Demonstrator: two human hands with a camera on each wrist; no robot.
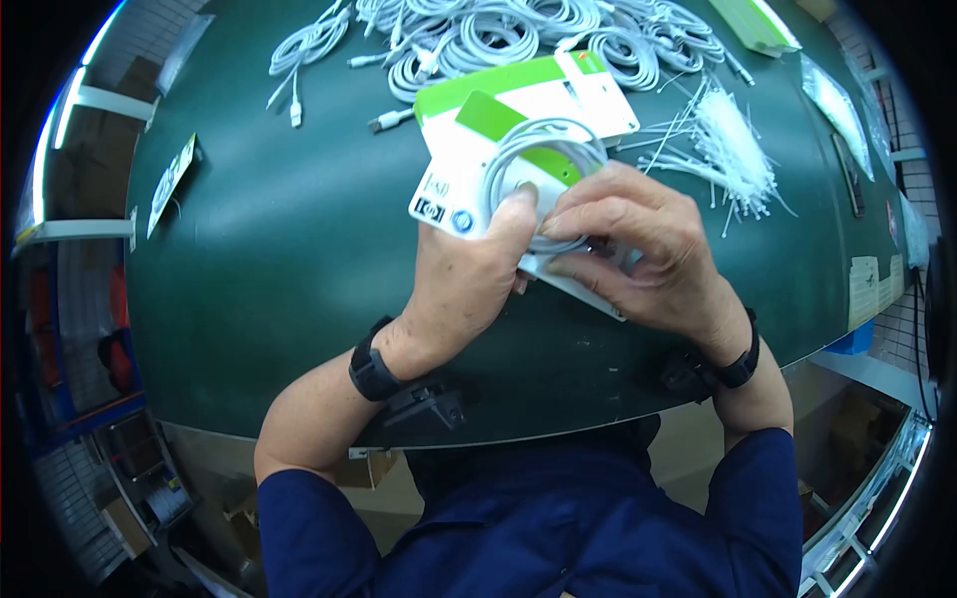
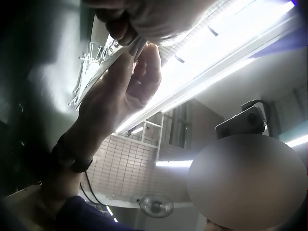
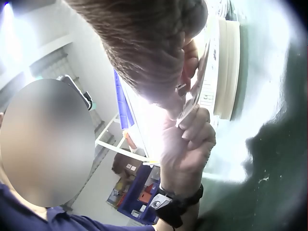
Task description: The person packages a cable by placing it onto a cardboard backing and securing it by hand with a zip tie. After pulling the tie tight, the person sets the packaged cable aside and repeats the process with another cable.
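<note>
My left hand (image 1: 461,277) grips a white and green card (image 1: 446,181) together with a coiled white cable (image 1: 494,171), its thumb pressing the coil against the card. From the other side, my right hand (image 1: 658,244) pinches the lower right part of the coil between thumb and fingers. A small metallic end (image 3: 181,88) shows by the right fingers in the right wrist view. The left fingers behind the card are mostly hidden in the head view.
A stack of green and white cards (image 1: 469,97) lies just beyond my hands. Several coiled cables (image 1: 498,40) are heaped at the back, with white cable ties (image 1: 733,149) spread at the right. One loose card (image 1: 172,184) lies far left on the green table (image 1: 269,249).
</note>
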